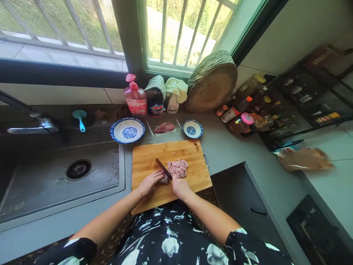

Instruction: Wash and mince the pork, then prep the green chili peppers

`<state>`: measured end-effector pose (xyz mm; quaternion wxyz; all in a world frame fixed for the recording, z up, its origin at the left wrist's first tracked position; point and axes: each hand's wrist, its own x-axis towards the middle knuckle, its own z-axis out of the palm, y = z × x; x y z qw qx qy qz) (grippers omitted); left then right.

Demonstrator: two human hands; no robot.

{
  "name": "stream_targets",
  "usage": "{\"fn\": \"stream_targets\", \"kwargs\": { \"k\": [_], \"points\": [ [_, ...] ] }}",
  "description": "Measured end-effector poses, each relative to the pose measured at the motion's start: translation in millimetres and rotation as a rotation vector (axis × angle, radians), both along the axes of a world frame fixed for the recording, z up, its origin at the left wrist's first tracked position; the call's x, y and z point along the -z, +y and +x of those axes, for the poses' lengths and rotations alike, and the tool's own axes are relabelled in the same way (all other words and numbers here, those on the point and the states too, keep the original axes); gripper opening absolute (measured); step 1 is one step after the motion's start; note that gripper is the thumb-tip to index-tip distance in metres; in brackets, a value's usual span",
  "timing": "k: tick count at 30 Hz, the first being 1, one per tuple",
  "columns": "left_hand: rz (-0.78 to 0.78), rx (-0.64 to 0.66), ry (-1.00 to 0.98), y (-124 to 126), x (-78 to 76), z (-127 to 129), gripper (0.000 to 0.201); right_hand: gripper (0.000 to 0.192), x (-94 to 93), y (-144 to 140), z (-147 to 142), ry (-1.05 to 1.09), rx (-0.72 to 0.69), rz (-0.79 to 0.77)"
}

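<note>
On a bamboo cutting board [147,158] my right hand [181,187] grips the handle of a kitchen knife [163,168], whose blade points away and to the left. Beside the blade, my left hand [150,183] presses its curled fingers on a piece of raw meat [164,180]. A heap of chopped meat [178,168] lies right of the knife. Behind the board, another piece of raw meat [164,127] rests in a clear tray, between a larger blue-rimmed plate [129,130] and a smaller blue-rimmed dish [192,129].
A steel sink [93,156] with a faucet [35,127] is at left. Along the window wall stand a pink pump bottle [136,101], other cleaner bottles and a round wooden block [213,86]. Several condiment bottles [242,105] and a shelf rack [306,95] are at right.
</note>
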<state>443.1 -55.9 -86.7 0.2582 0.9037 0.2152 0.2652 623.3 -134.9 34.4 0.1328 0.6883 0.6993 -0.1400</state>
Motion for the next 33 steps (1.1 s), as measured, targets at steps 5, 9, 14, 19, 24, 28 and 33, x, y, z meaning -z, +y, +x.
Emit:
{"fn": "stream_targets", "kwargs": {
  "k": [5,9,14,19,24,28,33],
  "points": [
    [-0.029,-0.019,0.012,-2,4.4,-2,0.055,0.024,5.4,27,-2,0.040,0.039,0.116],
    [-0.055,-0.015,-0.001,-3,1.8,-2,0.052,0.024,7.2,22,6,0.019,0.128,0.126],
    [-0.018,-0.025,-0.011,-4,0.1,-1,0.055,0.028,4.2,17,3,0.041,0.065,0.133],
    [0.005,-0.032,0.010,-3,0.5,-3,0.057,0.034,3.0,13,-3,0.050,-0.051,0.106],
    [-0.015,-0.033,0.002,-2,5.9,-4,0.051,0.025,-1.0,-21,23,0.047,-0.088,0.020],
    [0.000,-0.047,-0.053,-3,9.9,0,0.045,0.023,-0.9,-16,19,0.056,-0.093,-0.038],
    [0.015,-0.030,-0.024,-6,0.0,0,0.043,0.024,6.2,34,-14,0.094,-0.112,0.066]
  ]
}}
